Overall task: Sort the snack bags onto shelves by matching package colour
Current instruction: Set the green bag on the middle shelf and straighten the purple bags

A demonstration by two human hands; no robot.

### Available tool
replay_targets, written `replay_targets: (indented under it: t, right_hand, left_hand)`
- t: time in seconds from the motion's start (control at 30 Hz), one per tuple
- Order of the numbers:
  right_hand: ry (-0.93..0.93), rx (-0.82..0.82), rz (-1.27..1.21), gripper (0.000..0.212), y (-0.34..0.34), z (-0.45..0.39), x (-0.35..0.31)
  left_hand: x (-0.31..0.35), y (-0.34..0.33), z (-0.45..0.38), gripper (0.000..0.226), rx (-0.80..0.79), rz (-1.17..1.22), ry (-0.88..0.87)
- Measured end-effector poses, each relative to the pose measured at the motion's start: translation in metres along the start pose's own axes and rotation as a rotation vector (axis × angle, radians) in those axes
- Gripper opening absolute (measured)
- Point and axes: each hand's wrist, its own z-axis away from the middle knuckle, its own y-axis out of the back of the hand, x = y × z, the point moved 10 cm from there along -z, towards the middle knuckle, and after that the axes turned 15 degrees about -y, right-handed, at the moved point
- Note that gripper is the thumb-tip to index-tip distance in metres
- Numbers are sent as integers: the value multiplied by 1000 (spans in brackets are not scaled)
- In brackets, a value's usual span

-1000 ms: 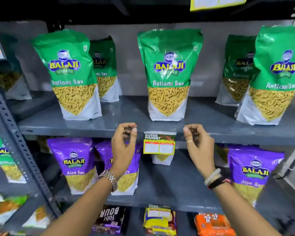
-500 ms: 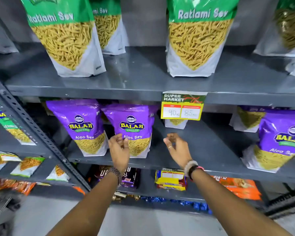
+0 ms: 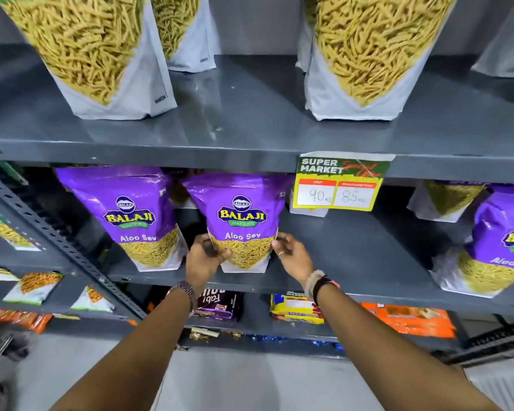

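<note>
A purple Aloo Sev bag (image 3: 240, 215) stands upright on the middle grey shelf (image 3: 353, 259). My left hand (image 3: 204, 259) grips its lower left corner and my right hand (image 3: 293, 258) touches its lower right edge. A second purple bag (image 3: 128, 215) stands just to its left, and a third purple bag (image 3: 499, 241) at the far right. On the upper shelf (image 3: 238, 120) stand green Ratlami Sev bags, one at left (image 3: 92, 51) and one at right (image 3: 365, 54), their tops cut off by the frame.
A yellow price tag (image 3: 339, 185) hangs from the upper shelf's edge, right of the held bag. Below are a dark biscuit pack (image 3: 218, 305), a yellow pack (image 3: 294, 308) and orange packs (image 3: 410, 320). A perforated upright (image 3: 57, 241) divides off a left rack holding small packets.
The view has dropped from the green-bag shelf to the purple one. Both hands moved down and forward and closed in on the sides of the middle purple bag.
</note>
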Motion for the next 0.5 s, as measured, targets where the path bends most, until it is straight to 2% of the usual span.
replay_targets:
  t: [0.1,0.3,0.4,0.5]
  right_hand:
    - [-4,68,-17,26,29,0,7]
    - [-37,227,-19,23,99,0,32]
    - [-57,272,-20,14,125,3,38]
    - [-68,291,-46,21,143,6,42]
  left_hand:
    - [4,-23,-1,52,-41,-8,-36]
    - [41,-86,14,46,-132,-51,-82]
    - [47,-109,21,48,-171,-52,-63]
    - [53,-128,28,49,-191,-54,-68]
